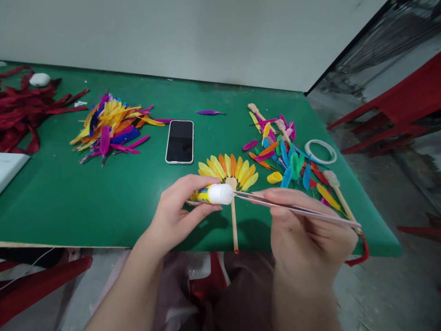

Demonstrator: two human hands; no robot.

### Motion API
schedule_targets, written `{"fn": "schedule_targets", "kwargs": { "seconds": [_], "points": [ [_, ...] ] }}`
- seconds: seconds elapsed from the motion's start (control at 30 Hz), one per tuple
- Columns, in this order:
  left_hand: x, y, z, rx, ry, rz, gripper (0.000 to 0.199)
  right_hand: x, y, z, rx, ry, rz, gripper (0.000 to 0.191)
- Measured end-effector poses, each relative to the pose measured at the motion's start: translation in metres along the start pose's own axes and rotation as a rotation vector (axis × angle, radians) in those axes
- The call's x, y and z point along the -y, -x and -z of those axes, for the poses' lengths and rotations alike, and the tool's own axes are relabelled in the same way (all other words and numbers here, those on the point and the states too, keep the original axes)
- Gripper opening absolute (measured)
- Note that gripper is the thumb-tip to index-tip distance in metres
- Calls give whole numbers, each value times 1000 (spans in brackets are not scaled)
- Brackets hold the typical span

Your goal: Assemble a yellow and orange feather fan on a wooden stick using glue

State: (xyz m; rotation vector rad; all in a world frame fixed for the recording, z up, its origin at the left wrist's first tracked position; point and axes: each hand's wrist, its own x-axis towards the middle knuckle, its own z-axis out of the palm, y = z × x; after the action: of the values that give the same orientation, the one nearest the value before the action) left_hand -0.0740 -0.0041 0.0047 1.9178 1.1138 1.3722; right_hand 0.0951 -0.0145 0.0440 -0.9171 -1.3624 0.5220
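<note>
My left hand [175, 207] is closed around a glue stick [220, 194] with a yellow label and a white end that points right. In my right hand [306, 230] is a pair of metal tweezers [292, 209], pinched between thumb and fingers. The tweezer tips meet the white end of the glue stick; whether they grip anything there is too small to tell. Below both hands lies a wooden stick [234, 225] with a fan of yellow and orange feathers [228, 166] around its rounded head. The glue stick hides part of that head.
A phone [179, 141], a purple feather [210, 112] and a mixed feather pile [110, 124] lie farther back. Dark red ribbons [24, 110] are heaped at left. Loose feathers, a yellow cap [274, 177], a tape roll [320, 151] and another stick [341, 197] lie at right.
</note>
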Motion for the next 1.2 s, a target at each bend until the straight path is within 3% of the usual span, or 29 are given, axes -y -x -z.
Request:
{"fn": "schedule_targets", "kwargs": {
  "seconds": [1.2],
  "points": [
    [-1,-1,0,6,6,7,30,0,1,0,-36,37,-15,17]
  ]
}}
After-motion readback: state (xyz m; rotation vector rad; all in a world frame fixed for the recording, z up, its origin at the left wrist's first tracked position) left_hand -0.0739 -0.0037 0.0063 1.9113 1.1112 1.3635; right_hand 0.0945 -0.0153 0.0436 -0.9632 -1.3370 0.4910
